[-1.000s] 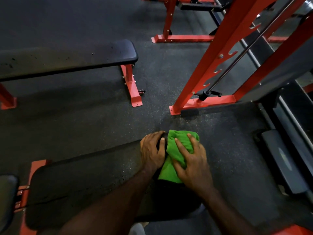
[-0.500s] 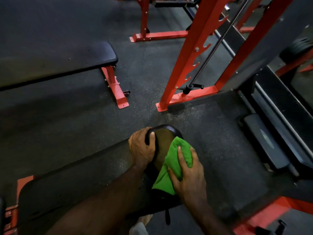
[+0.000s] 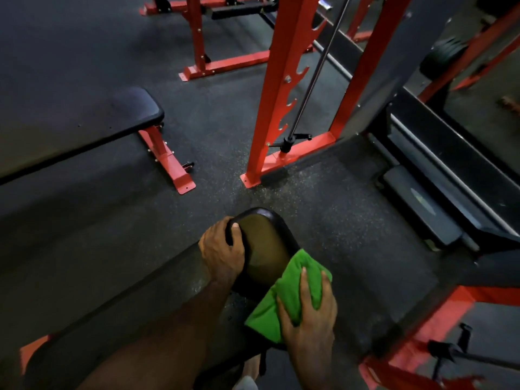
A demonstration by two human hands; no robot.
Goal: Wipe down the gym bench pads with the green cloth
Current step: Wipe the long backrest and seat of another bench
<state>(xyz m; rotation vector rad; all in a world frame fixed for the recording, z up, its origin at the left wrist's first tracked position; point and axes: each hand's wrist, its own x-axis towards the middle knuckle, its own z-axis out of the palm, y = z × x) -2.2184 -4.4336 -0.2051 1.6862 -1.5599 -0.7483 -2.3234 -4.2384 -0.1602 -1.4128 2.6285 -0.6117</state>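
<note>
1. The green cloth [image 3: 284, 294] is bunched under the right hand [image 3: 308, 311] and is pressed against the right-hand side of the near bench pad [image 3: 264, 243], at the pad's rounded end.
2. The cloth is gripped by the right hand: the fingers are laid over its top and curled into the folds, and a loose flap is left hanging below and to the left of the palm.
3. The left hand [image 3: 221, 250] is set on the opposite, left edge of the same pad, just across from the right hand; its fingers are curled round the pad's rim and the thumb is laid on the top surface.
4. The bare, glossy top of the pad is seen between the two hands.
5. A second bench [image 3: 84, 125] with a red leg is placed well beyond the left hand, on the dark floor [image 3: 98, 220].
6. A red rack upright [image 3: 281, 88] with a steel bar beside it is stood ahead of the right hand, well apart from it.
</note>
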